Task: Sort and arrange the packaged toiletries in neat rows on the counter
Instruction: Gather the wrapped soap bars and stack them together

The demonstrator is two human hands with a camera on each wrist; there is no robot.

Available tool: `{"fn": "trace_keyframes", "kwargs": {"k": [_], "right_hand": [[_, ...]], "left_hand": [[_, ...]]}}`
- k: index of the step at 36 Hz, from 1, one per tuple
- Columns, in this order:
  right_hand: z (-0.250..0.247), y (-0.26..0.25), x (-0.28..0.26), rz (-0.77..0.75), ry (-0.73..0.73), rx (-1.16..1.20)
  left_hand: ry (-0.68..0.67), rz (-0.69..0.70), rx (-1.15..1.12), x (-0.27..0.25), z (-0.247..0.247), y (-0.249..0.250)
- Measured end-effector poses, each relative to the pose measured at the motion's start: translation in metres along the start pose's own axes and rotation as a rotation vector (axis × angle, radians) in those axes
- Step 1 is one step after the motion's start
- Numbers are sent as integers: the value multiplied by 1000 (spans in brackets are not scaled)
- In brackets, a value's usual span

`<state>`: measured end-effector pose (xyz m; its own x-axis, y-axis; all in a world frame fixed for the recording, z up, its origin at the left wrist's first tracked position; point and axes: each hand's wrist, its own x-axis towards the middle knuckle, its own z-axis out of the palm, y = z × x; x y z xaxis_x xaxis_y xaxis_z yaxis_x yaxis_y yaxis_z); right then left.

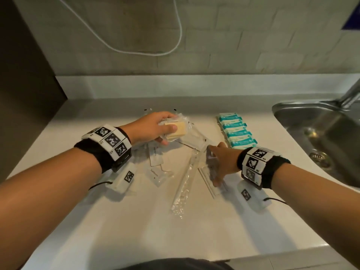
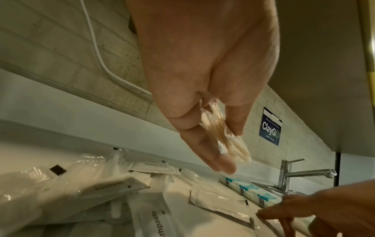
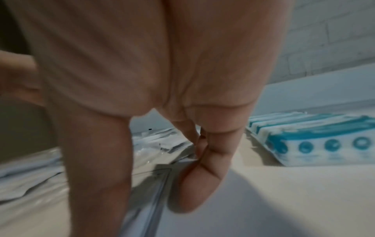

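Observation:
My left hand (image 1: 155, 127) is raised over the back of the pile and grips a small stack of clear packets with pale yellow contents (image 1: 175, 129), thumb on top. In the left wrist view these packets (image 2: 224, 137) sit between thumb and fingers. My right hand (image 1: 215, 166) is blurred, its fingers pointing down onto a flat clear packet (image 1: 211, 181) on the counter. In the right wrist view the thumb and a finger straddle that clear packet (image 3: 150, 184). A neat row of several teal-and-white packets (image 1: 236, 131) lies at the right. Loose toothpaste sachets (image 1: 155, 174) and a wrapped toothbrush (image 1: 185, 182) lie in the middle.
A steel sink (image 1: 303, 114) with a faucet (image 2: 288, 174) adjoins the row on the right. The white counter (image 1: 214, 230) ends at a dark wall on the left. A white cable (image 1: 180, 36) hangs on the tiled wall. A shampoo sachet (image 2: 154, 166) lies at the back.

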<state>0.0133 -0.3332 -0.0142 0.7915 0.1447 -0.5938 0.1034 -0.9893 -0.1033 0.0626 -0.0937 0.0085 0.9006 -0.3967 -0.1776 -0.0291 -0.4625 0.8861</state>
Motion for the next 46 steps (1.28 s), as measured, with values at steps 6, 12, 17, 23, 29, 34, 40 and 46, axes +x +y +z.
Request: {"fn": "trace_keyframes", "kwargs": {"k": [6,12,17,23,29,34,40,46], "right_hand": [[-18,-16,30,-40,90,23],[-29,-57,53,-137,118,-76],[-28,-92,69,-211,140,-82],[-41,-108,76,-259,170,-68],[-57,-67,90,-104,420,80],[-55,-42,101,159,388,-52],[-50,-63,100,125,316,-57],[-43,-106,84,-106,252,-169]], "left_hand": [[36,14,-31,2,-10,2],[87,-6,-15,2,-25,3],[127,-40,13,0,-36,0],[199,-66,8,-10,-45,-4],[210,-94,18,-22,-54,-11],[228,-110,32,-32,-55,-16],[244,-139,26,-46,-57,-18],[240,-118,-11,-54,-59,-19]]}}
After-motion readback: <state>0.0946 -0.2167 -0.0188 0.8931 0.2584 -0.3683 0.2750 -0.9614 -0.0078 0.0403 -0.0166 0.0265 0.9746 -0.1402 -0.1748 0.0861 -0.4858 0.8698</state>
